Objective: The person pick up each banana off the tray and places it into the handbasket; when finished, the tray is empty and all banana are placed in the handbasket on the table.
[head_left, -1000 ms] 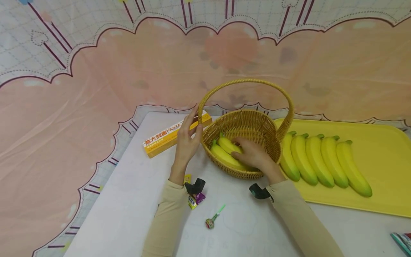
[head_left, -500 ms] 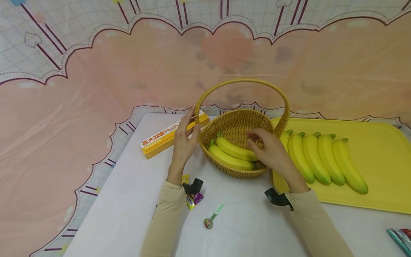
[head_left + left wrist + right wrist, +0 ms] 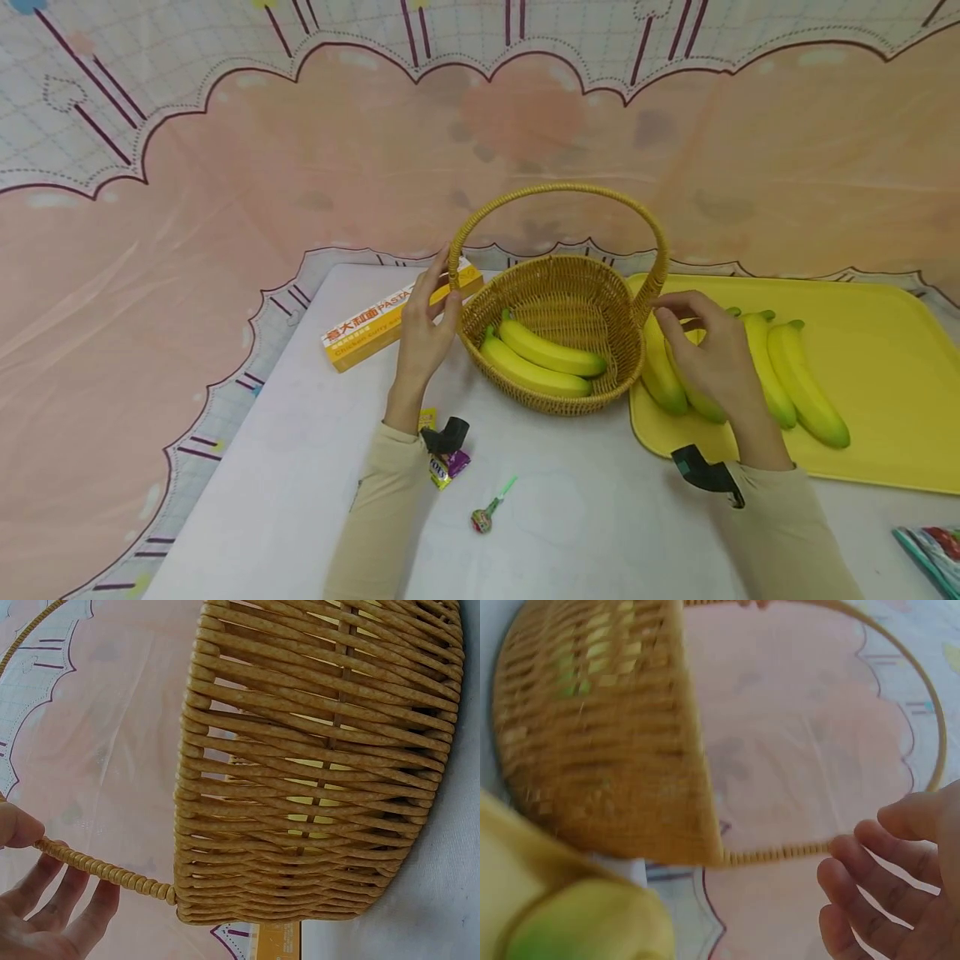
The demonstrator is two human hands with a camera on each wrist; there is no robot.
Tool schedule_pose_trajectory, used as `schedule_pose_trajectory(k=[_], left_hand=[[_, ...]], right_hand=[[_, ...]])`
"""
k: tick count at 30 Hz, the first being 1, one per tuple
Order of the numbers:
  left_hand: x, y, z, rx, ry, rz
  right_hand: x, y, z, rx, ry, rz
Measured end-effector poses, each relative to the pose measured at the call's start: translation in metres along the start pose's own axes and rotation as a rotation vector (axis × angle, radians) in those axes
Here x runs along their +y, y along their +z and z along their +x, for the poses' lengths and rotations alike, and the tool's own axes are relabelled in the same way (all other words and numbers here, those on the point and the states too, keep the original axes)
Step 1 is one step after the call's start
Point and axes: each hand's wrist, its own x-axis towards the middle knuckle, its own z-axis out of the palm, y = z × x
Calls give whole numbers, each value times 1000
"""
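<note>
Two bananas point(image 3: 551, 348) lie side by side in a wicker basket point(image 3: 558, 406) with a tall arched handle point(image 3: 558, 188). My left hand point(image 3: 427, 329) holds the left side of the handle, thumb on one side and fingers on the other, as the left wrist view shows. My right hand point(image 3: 708, 346), fingers loosely bent, hovers over the bananas on the yellow tray point(image 3: 892, 375), just right of the basket. Nothing is in its grasp. It hides part of the row of bananas point(image 3: 806, 383). The right wrist view catches a blurred banana end point(image 3: 592, 922) below that hand.
Behind the left hand lies a yellow-and-white pasta box point(image 3: 375, 329). A lollipop point(image 3: 483, 518) and small candy packets point(image 3: 442, 467) sit on the white table point(image 3: 570, 517) in front. A colourful packet point(image 3: 933, 550) shows at the right edge.
My right hand has let go of the upper banana in the basket and moved right, out over the tray's bananas. The left hand stays at the handle. The head view shifts slightly.
</note>
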Motion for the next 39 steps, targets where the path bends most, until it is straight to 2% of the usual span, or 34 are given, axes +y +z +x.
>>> schedule_pose_trajectory(k=[10,19,23,32,39], left_hand=[[1,0,0,-1,8,1],[0,-1,1,-3,11,8],[0,-1,0,-3,15,8],[0,-2,0,-2,20,15],[0,-1,0,-3,25,25]], right_hand=[[28,-32,-10,49,124,-87],[56,-61,-16,85,240,-114],[63,-69,-19,66,308,-155],[81,-75,-22,-1,397,-231],[100,-78,-27,-59,437,-208]])
